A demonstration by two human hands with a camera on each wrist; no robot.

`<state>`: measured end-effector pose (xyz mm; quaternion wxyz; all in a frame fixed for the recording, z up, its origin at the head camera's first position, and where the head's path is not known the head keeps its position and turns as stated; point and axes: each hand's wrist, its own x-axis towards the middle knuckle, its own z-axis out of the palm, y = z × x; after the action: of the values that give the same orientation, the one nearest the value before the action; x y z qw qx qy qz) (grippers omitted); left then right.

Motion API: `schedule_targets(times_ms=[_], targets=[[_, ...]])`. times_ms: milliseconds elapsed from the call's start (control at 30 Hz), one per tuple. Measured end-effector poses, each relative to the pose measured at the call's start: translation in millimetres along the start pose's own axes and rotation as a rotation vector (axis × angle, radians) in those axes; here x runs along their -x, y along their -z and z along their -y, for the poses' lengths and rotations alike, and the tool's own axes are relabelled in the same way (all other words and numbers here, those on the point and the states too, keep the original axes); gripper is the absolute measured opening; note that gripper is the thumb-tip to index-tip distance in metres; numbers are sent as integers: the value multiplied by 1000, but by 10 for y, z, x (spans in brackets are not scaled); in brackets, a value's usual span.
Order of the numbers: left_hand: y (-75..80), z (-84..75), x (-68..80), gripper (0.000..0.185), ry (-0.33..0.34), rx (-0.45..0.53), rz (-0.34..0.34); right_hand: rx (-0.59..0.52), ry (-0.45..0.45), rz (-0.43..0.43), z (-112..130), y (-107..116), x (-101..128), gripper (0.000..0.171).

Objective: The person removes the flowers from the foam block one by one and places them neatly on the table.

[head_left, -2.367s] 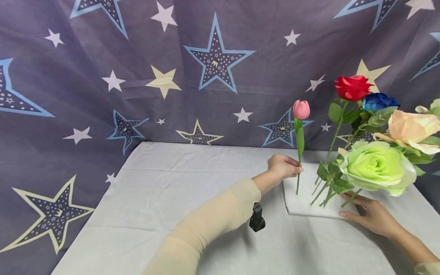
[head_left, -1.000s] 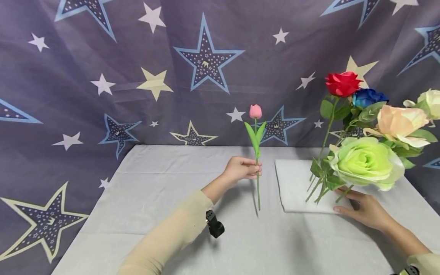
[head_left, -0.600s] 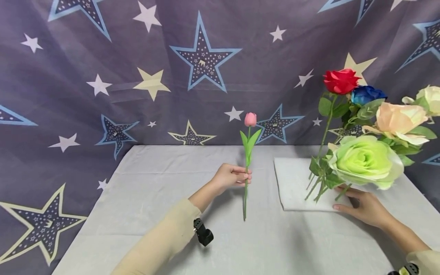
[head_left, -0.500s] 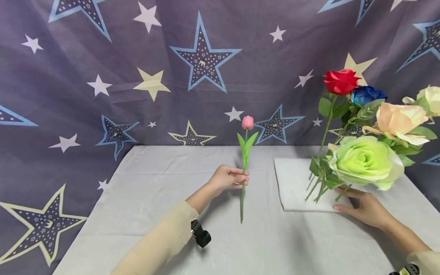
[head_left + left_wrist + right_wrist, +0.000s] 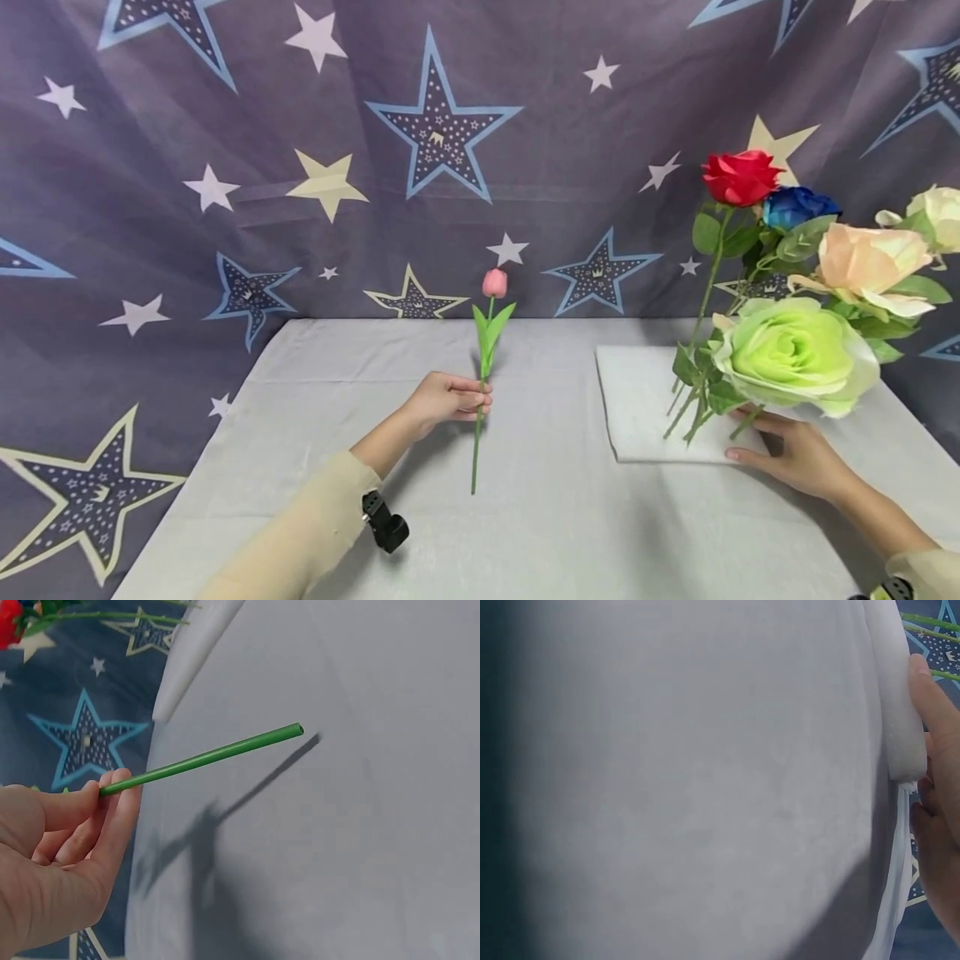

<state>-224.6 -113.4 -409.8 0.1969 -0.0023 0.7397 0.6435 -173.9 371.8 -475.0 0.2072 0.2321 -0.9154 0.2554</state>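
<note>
**Tulip pinched, pad steadied**

Nearest, at 4 o'clock, the right hand (image 5: 798,458) holds the pad (image 5: 637,425) by its near right end. At 7 o'clock, the left hand (image 5: 445,402) pinches the tulip (image 5: 487,360) below its leaves (image 5: 496,328), bloom toward 12, clear of the table (image 5: 555,508). A light pinch should spare the stem (image 5: 476,454); a firm right hand should stop the pad shifting under the roses (image 5: 795,354), farther off at 3 o'clock.

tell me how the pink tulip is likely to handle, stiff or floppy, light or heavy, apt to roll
The pink tulip is probably fairly stiff: its stem juts out straight past the left hand. It looks light, as fingertips alone hold it up. Laid down, its round stem might roll, though the leaves would likely limit that.
</note>
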Motion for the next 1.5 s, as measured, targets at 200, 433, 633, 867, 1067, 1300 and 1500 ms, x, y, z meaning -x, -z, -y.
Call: schedule_targets(times_ms=[200, 433, 633, 867, 1067, 1300, 1500], targets=[[220, 104, 112, 34, 14, 41, -24, -2, 6, 0, 6, 3, -53, 54], [440, 164, 187, 37, -7, 69, -69, 22, -6, -4, 16, 4, -28, 52], [637, 187, 244, 38, -21, 61, -104, 33, -11, -14, 26, 5, 6, 53], [940, 206, 340, 41, -24, 34, -111, 15, -18, 1, 23, -11, 16, 52], [1211, 237, 389, 43, -6, 5, -108, 15, -3, -6, 18, -17, 0, 51], [1399, 266, 381, 41, 52, -61, -149, 43, -50, 27, 35, -3, -29, 50], [1512, 320, 342, 40, 93, -91, -174, 41, -106, 46, 54, 7, 12, 51]])
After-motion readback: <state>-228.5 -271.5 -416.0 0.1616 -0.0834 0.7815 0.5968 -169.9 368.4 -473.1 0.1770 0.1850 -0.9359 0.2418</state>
